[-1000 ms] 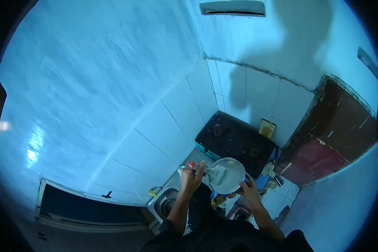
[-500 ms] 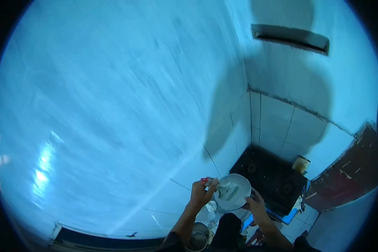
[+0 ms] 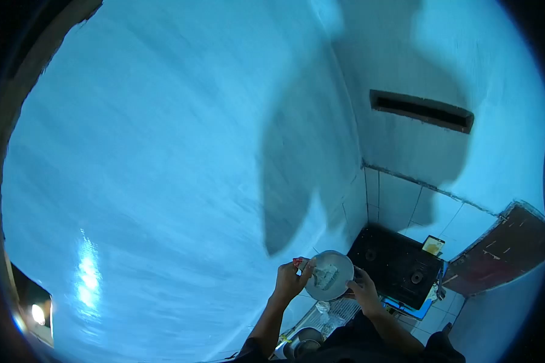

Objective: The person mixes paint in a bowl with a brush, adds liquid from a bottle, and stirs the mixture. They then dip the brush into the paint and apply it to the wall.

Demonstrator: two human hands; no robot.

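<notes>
A round, pale plate or shallow bowl (image 3: 339, 289) is tilted between my two hands, with a whitish, smeared-looking patch or tool head on its inner face. My left hand (image 3: 292, 278) is closed on a brush-like tool with a red end (image 3: 298, 262), at the plate's left edge. On the right rim, my right hand (image 3: 363, 289) grips the plate with its fingers. What exactly the tool's head is cannot be made out.
A black two-burner stove (image 3: 396, 266) stands in the corner behind my right hand, with a small yellowish box (image 3: 433, 245) at its back edge. Below are a ribbed rack (image 3: 342, 310) and metal pots (image 3: 306, 342). A brown panel (image 3: 496, 254) is at right.
The view has shifted, bringing more of the rack and the left wall edge into sight. Both hands still hold the same things, and the plate sits slightly further left.
</notes>
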